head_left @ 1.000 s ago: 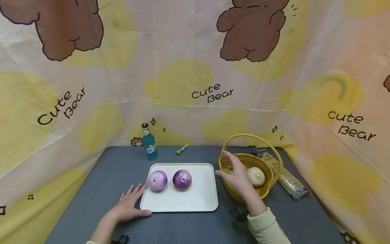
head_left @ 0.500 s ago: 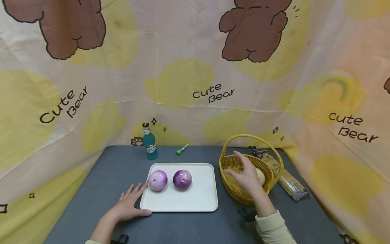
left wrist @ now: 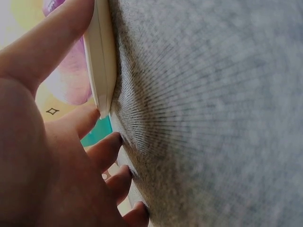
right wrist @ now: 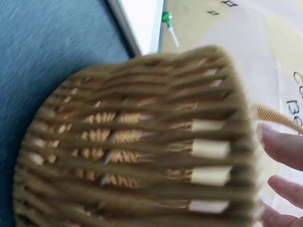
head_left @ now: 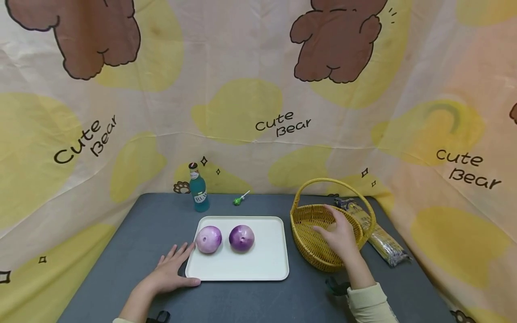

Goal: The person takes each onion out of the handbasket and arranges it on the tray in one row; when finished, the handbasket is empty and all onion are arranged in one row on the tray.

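My left hand (head_left: pixel 168 272) lies at the left edge of a white tray (head_left: pixel 262 264), fingers spread, thumb at the tray's near-left corner. On the tray sit two round purple onions (head_left: pixel 208 239), a paler one at the left and a darker onion (head_left: pixel 241 238) beside it. Over the right part of a yellow wicker basket (head_left: pixel 308 251) is my right hand (head_left: pixel 342 237), fingers and thumb parted. It hides nearly all of the pale onion inside. In the right wrist view, the woven basket wall (right wrist: pixel 132 175) fills most of the picture, with fingertips (right wrist: pixel 284 184) past its rim.
A blue-green bottle (head_left: pixel 199 190) stands behind the tray, and a green lollipop (head_left: pixel 238 200) lies to its right. Behind and right of the basket lies a clear plastic packet (head_left: pixel 383 240). The basket's tall handle (head_left: pixel 323 180) arches above it. A printed cloth hangs behind the table.
My right hand has moved right across the basket, from its left part to over the pale onion, now nearly hidden. The left hand, tray and purple onions stay put.
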